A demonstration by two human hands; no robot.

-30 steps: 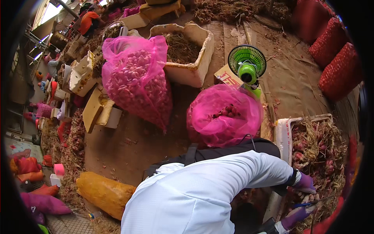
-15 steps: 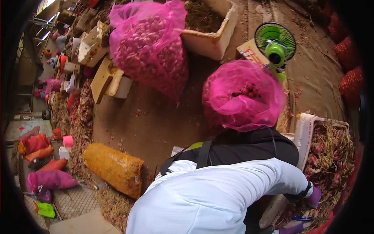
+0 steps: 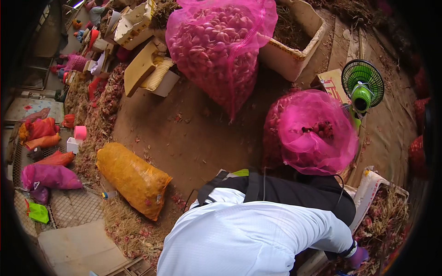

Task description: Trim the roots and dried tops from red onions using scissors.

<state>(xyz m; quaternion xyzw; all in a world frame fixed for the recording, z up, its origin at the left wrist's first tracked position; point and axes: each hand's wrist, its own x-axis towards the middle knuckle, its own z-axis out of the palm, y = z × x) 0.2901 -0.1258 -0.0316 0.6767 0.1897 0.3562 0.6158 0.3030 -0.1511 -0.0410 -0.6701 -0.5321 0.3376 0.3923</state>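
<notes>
Reaching over one box (image 3: 369, 192), one gloved hand (image 3: 358, 258)

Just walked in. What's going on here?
A person in a white top has their purple-gloved left hand down at the red onions and dry stalks by a white box, at lower right. Its grip can't be made out; the right hand is out of view. An open pink mesh bag with onions inside stands near a green fan. Another pink bag holds many onions; an orange sack lies at left.
</notes>
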